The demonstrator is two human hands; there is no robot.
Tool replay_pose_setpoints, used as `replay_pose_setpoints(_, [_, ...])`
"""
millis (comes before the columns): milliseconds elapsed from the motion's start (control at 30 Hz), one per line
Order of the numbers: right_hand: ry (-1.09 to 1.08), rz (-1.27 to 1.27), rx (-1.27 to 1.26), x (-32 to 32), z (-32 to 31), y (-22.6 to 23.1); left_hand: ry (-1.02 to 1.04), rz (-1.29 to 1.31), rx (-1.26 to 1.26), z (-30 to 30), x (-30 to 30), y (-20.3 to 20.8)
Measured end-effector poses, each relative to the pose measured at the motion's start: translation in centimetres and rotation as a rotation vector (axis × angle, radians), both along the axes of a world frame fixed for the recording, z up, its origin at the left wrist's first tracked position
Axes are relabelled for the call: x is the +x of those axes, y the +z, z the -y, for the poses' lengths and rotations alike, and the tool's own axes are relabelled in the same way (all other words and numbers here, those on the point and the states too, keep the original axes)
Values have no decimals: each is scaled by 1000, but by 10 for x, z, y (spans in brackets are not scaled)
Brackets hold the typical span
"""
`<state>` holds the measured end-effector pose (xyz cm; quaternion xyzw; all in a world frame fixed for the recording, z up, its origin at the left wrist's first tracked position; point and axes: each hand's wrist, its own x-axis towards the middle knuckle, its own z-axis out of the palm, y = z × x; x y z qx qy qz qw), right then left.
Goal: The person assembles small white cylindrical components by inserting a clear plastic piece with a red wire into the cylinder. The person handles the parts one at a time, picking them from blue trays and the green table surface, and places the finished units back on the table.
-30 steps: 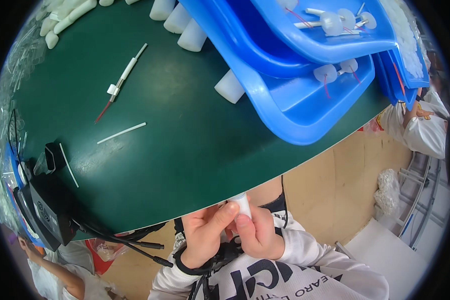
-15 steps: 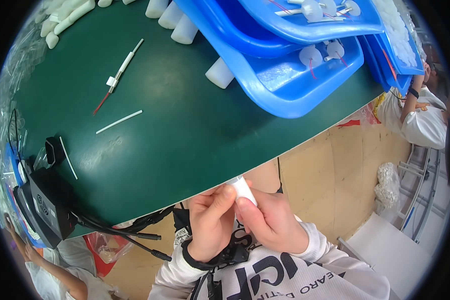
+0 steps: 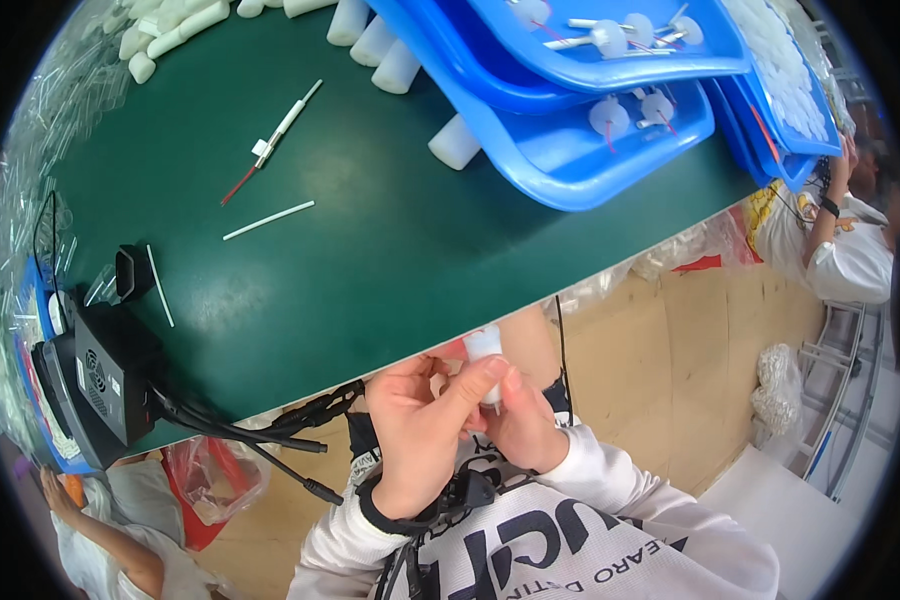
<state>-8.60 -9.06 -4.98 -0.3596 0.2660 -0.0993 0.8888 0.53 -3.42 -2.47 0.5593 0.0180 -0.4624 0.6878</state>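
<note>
A short white plastic cylinder sticks up from between my hands, just off the near edge of the table. My left hand is closed on it, thumb laid against its side. My right hand pinches its lower part, where a thin tip pokes out below the fingers. The cylinder's lower end is partly covered by my fingers. On the green table beyond lie a thin white rod with a metal part and red wire and a plain thin white stick.
Stacked blue trays at the far right hold white discs with rods and red wires. Several white cylinders lie beside them. At the left stand a black device with cables and another thin stick. Co-workers are at both sides.
My right hand has slid down toward the cylinder's lower end, and its fingers have turned. The cylinder now stands more upright. The whole view has shifted slightly.
</note>
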Motion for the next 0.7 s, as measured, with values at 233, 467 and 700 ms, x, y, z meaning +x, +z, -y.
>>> replay_pose_setpoints(233, [40,1,-21,-6,-5,3,-36,-57,73,1,4,9])
replay_pose_setpoints(467, [35,-44,205,-3,9,21,-31,-159,89,2,0,14])
replay_pose_setpoints(700, [-187,200,-714,-48,18,10,-76,15,-180,-9,-19,24])
